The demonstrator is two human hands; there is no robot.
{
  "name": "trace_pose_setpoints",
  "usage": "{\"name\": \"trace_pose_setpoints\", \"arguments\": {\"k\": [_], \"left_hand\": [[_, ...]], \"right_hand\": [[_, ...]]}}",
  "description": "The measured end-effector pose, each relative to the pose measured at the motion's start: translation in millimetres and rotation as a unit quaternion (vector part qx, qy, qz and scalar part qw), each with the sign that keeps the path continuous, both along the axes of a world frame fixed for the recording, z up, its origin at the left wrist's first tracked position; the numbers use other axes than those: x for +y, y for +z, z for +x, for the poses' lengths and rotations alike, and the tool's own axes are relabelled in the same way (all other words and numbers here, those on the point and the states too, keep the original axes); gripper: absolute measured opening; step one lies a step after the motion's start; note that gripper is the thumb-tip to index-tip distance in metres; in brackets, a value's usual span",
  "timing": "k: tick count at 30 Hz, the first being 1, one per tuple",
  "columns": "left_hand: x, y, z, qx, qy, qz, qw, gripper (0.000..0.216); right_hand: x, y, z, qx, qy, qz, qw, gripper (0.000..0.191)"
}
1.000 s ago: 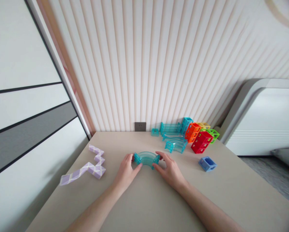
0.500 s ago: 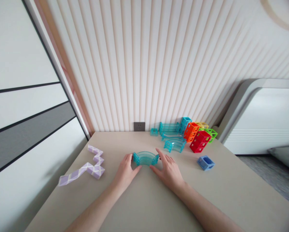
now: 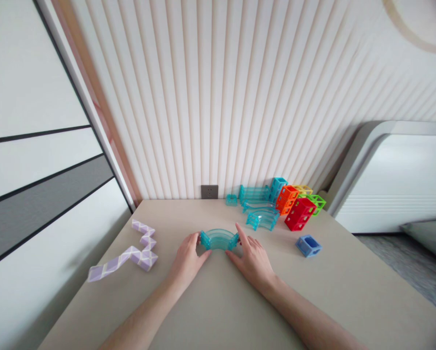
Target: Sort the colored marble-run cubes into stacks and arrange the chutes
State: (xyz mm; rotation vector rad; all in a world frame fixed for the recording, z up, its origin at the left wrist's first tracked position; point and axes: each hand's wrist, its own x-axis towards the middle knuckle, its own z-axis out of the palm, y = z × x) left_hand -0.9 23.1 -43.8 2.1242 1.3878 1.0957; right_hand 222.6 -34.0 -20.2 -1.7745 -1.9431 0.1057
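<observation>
Between my hands is a curved track piece (image 3: pixel 219 238) of clear teal plastic, with its bend arching away from me. My left hand (image 3: pixel 189 255) grips its left end between thumb and fingers. At the other end, my right hand (image 3: pixel 252 257) has its thumb and fingers around the connector, its index finger pointing up and forward. Whether the piece rests fully on the table cannot be made out. Further back to the right lies another curved teal track piece (image 3: pixel 263 218). A blue square block (image 3: pixel 308 246) with an opening sits to the right of my right hand.
On the beige table (image 3: pixel 218 311), a lilac folding snake puzzle (image 3: pixel 145 257) lies left. Red (image 3: pixel 300 214), orange (image 3: pixel 286 200), green and yellow block stacks stand back right, beside a teal stack (image 3: pixel 278 188) and a long teal track (image 3: pixel 254 193). A ribbed wall with a socket (image 3: pixel 209 191) closes the back.
Both hands keep their hold on the curved track piece at nearly the same spot. The right index finger looks slightly straighter. The view has shifted a little.
</observation>
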Motion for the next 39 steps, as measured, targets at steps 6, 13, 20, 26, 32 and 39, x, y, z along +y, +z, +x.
{"name": "trace_pose_setpoints", "arguments": {"k": [6, 13, 20, 26, 32, 39], "left_hand": [[-2, 3.6, -1, -0.012, -0.007, -0.002, 1.000, 0.033], [-6, 8.0, 16, -0.023, -0.014, -0.021, 0.999, 0.027], [-13, 16.9, 65, -0.013, -0.042, -0.036, 0.998, 0.029], [-18, 24.3, 113, 0.008, -0.063, -0.056, 0.996, 0.027], [-27, 28.5, 145, 0.031, -0.066, -0.068, 0.995, 0.027], [-28, 22.3, 160, 0.043, -0.068, -0.071, 0.994, 0.029]], "right_hand": [[-2, -0.6, -2, -0.023, -0.020, -0.004, 1.000, 0.079], [-11, 8.2, 4, -0.033, -0.041, -0.003, 0.999, 0.072], [-27, 11.1, 44, -0.026, -0.089, -0.003, 0.996, 0.073], [-40, 10.4, 87, 0.018, -0.131, -0.033, 0.991, 0.080], [-51, 24.6, 106, 0.016, -0.177, -0.091, 0.980, 0.081], [-54, 30.1, 104, -0.011, -0.228, -0.132, 0.964, 0.071]]}}
